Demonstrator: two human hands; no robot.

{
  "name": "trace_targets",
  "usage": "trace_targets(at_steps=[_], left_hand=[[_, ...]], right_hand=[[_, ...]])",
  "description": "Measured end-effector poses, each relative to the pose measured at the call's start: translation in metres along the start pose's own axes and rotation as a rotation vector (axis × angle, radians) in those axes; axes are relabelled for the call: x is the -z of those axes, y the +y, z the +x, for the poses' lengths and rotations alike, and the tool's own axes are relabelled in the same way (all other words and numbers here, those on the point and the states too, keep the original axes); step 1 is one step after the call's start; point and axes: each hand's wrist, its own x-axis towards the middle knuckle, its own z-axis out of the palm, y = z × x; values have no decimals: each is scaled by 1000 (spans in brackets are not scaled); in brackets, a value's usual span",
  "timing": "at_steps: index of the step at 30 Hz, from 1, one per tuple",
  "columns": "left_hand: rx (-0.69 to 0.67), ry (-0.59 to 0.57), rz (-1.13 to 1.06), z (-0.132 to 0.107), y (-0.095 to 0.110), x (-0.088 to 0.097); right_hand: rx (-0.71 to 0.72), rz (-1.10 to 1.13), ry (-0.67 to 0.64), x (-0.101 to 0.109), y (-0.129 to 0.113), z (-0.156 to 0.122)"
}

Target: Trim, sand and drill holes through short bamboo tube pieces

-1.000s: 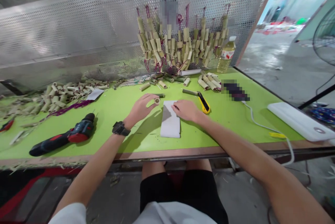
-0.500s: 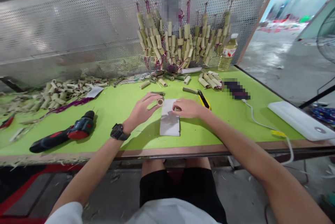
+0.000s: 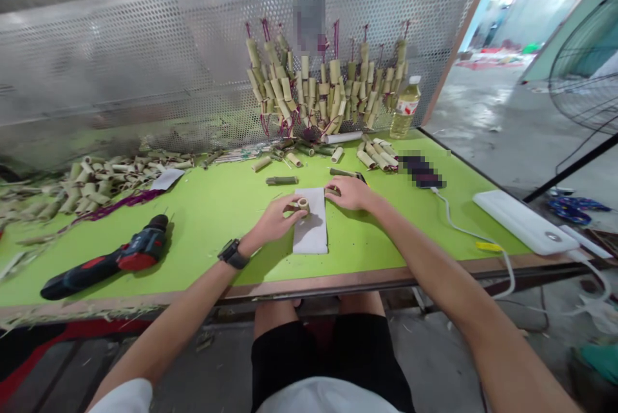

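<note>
My left hand [image 3: 276, 219] pinches a short bamboo tube [image 3: 303, 204] between thumb and fingers, its round open end facing up. The tube is over the left part of a white rectangular sheet [image 3: 311, 236] on the green tabletop. My right hand [image 3: 351, 193] rests at the sheet's upper right edge with curled fingers; a small dark greenish bit shows at the fingertips, too small to name. Behind that hand lie a dark bamboo piece [image 3: 342, 173] and a mostly hidden yellow-and-black cutter. Another greenish bamboo piece [image 3: 282, 181] lies beyond the sheet.
A cordless drill [image 3: 116, 258] lies at left, before a heap of bamboo tubes [image 3: 87, 184] and purple cord [image 3: 126, 202]. Strung bamboo bundles [image 3: 321, 88] hang on the perforated metal panel [image 3: 203, 65]. An oil bottle [image 3: 405, 109], phone [image 3: 421, 172] and white power bank [image 3: 519, 221] stand or lie at right.
My left hand has brought the bamboo tube right and nearer, over the sheet. My right hand has shifted off the sheet's middle to its right edge. The view has turned slightly.
</note>
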Motion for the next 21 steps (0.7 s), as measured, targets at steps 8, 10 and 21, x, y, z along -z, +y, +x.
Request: trace_targets(at_steps=[8, 10, 21], left_hand=[[83, -51, -52, -1, 8, 1], [101, -46, -47, -1, 8, 1], [130, -44, 97, -15, 0, 19]], right_hand=[[-124, -96, 34, -4, 2, 3], [-131, -100, 41, -2, -3, 0], [12, 13, 54, 0, -47, -12]])
